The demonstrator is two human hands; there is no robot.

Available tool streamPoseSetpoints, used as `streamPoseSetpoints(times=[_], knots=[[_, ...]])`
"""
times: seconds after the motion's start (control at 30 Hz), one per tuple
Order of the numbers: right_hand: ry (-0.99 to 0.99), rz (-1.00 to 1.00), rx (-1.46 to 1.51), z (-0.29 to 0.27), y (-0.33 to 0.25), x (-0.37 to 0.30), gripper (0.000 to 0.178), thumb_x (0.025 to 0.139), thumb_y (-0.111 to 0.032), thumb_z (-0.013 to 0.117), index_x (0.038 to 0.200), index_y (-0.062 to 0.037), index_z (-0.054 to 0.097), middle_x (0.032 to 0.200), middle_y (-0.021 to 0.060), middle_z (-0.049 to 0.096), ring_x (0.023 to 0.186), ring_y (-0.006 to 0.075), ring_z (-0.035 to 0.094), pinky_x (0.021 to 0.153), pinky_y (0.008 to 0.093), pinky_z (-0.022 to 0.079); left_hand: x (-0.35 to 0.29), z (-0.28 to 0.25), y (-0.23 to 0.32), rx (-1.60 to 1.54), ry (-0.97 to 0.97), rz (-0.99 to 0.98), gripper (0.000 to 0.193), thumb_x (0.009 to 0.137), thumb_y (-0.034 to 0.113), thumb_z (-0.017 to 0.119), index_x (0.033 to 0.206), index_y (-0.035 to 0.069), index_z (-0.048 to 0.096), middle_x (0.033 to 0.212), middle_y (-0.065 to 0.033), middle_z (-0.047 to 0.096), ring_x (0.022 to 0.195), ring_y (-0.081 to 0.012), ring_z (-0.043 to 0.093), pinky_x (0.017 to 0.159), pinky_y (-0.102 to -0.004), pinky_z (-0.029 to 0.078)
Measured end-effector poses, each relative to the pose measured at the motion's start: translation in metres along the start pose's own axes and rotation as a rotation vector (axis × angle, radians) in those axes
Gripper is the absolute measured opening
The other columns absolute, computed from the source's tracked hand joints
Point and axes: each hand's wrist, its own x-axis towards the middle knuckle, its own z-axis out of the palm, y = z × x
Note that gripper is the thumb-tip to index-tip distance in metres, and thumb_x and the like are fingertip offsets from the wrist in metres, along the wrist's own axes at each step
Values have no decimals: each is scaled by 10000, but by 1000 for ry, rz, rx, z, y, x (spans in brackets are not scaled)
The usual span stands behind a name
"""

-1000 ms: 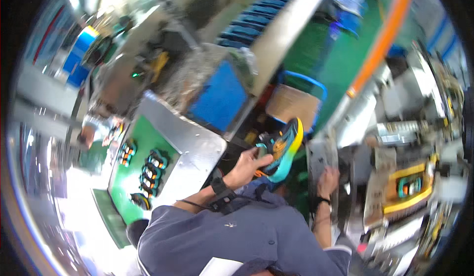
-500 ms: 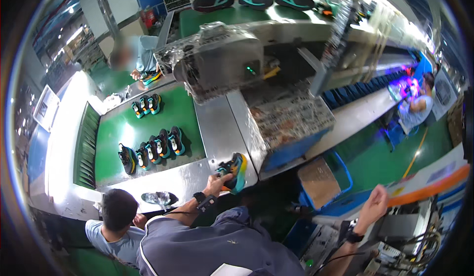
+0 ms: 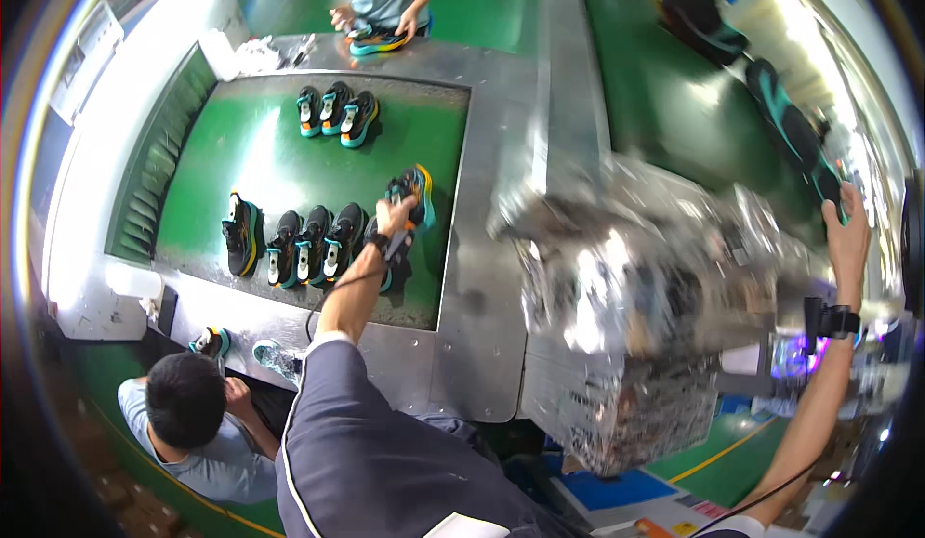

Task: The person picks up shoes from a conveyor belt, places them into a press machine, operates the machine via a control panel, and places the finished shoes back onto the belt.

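In the head view, the left hand (image 3: 390,218) grips a black shoe (image 3: 420,197) with a teal and yellow sole, right of the frame's middle-left row of shoes (image 3: 314,244), over the green bench top (image 3: 214,183). Whether the sole rests there or hangs just above, I cannot tell. The right hand (image 3: 848,235) is raised at the right edge, thumb spread from the fingers, near a black and teal sole (image 3: 788,119); contact is unclear.

The step in hand seems to be positioning this shoe on the bench; the next move calls for a level sole and a wrist kept off the neighbouring shoes.

Green surface shows between that row and the three shoes (image 3: 334,109) above. The metal rim (image 3: 470,167) bounds the right side, with a plastic-wrapped machine (image 3: 607,283) beyond it.
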Motion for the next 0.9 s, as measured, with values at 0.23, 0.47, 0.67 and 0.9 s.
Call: streamPoseSetpoints(times=[0.23, 0.47, 0.67, 0.9], knots=[[-385, -20, -66, 80, 28, 142, 563, 894, -389, 632, 1279, 14, 554, 1162, 187, 650, 1094, 287, 608, 958, 353, 435, 188, -21, 38, 230, 183, 167, 555, 717, 302, 729, 1110, -51, 560, 1032, -246, 660, 978, -393, 639, 868, -429, 501], [-453, 135, -14, 91, 35, 148, 606, 840, -440, 686, 1226, 19, 597, 1065, 174, 684, 996, 276, 644, 873, 366, 471, 150, -23, 15, 491, 336, 501, 520, 764, 114, 619, 1266, 13, 527, 1371, -226, 473, 1218, -407, 488, 1008, -447, 430], [45, -86, -92, 50, -35, 62, 645, 741, -275, 772, 1315, -82, 551, 1180, 181, 647, 1097, 316, 616, 947, 378, 463, -104, -12, 67, -61, -685, 342, 232, 907, 158, 642, 977, -63, 639, 873, -75, 649, 801, -120, 578, 703, -288, 491], [382, -153, 104, -95, -90, -106, 882, 600, -158, 863, 1386, -76, 472, 1306, 184, 570, 1146, 341, 569, 974, 403, 444, -359, 34, 196, -576, -1807, -256, 522, 973, 271, 578, 1347, -75, 466, 1298, -231, 555, 1172, -307, 581, 1010, -396, 460]])
